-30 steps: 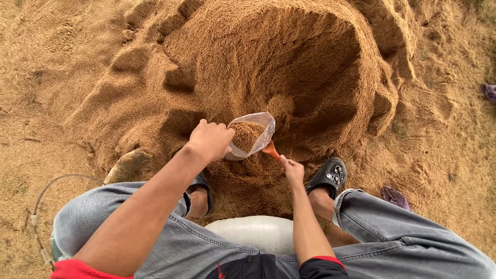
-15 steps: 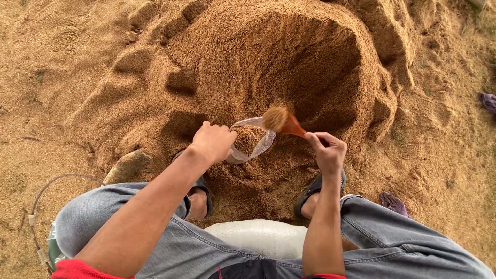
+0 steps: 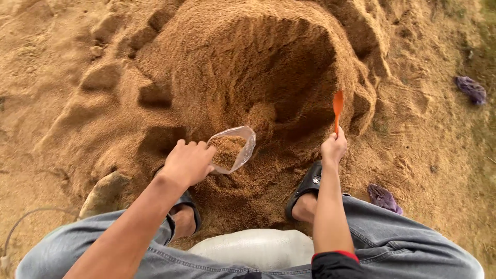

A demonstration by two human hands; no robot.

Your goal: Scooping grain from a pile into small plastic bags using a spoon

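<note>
Left to right: grey stone point(image 3: 105, 192) at the foot of the sawdust heap point(image 3: 248, 77). Left hand point(image 3: 187, 163) closed on the edge of a clear plastic bag point(image 3: 231, 149), mouth open and tilted up, part-filled with brown sawdust. White woven sack point(image 3: 253, 248) between the knees, plain, no label visible. Right hand point(image 3: 334, 148) gripping an orange spoon point(image 3: 338, 107) by the handle, bowl up and empty-looking, held against the hollow in the heap. Purple cloth point(image 3: 383, 198) by the right knee, another point(image 3: 471, 89) far right. Versus 0.5 s ago: spoon has left the bag mouth and moved right; bag hasn't moved.
</note>
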